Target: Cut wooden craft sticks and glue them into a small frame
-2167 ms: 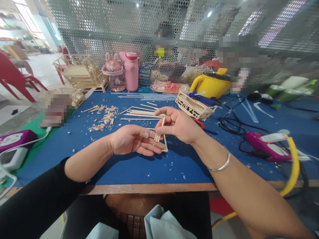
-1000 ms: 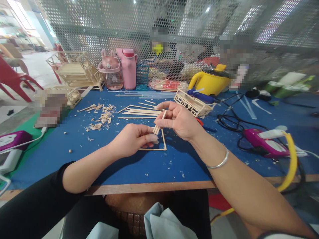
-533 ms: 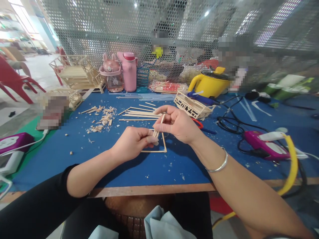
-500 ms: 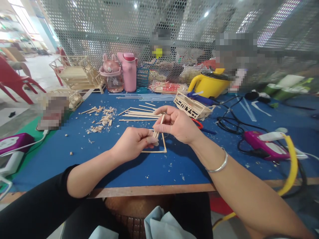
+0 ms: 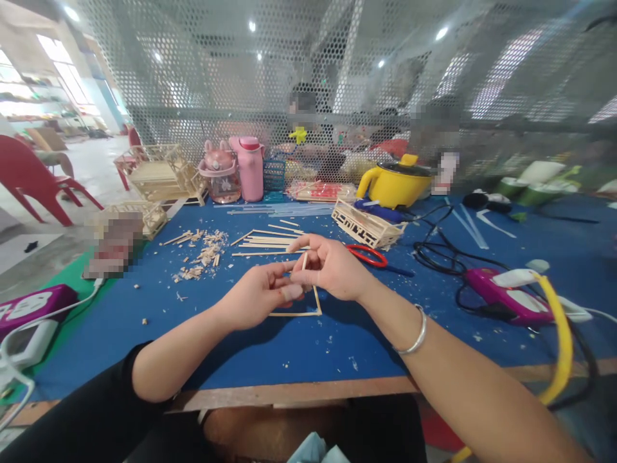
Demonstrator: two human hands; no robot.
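Both hands now meet closer over the stick frame [image 5: 308, 311] on the table [image 5: 337, 341], the left hand [image 5: 263, 297] pinching it while the right hand [image 5: 328, 270] grips an upright stick [image 5: 304, 260], pressing to seat it

Both hands [image 5: 299, 283] on thin sticks [image 5: 303, 262]

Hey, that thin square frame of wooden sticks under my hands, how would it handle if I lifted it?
The thin wooden stick frame likely weighs almost nothing. Its slender sticks look fragile and may flex or break apart at the corners. Lying flat on the blue table, it shouldn't roll.
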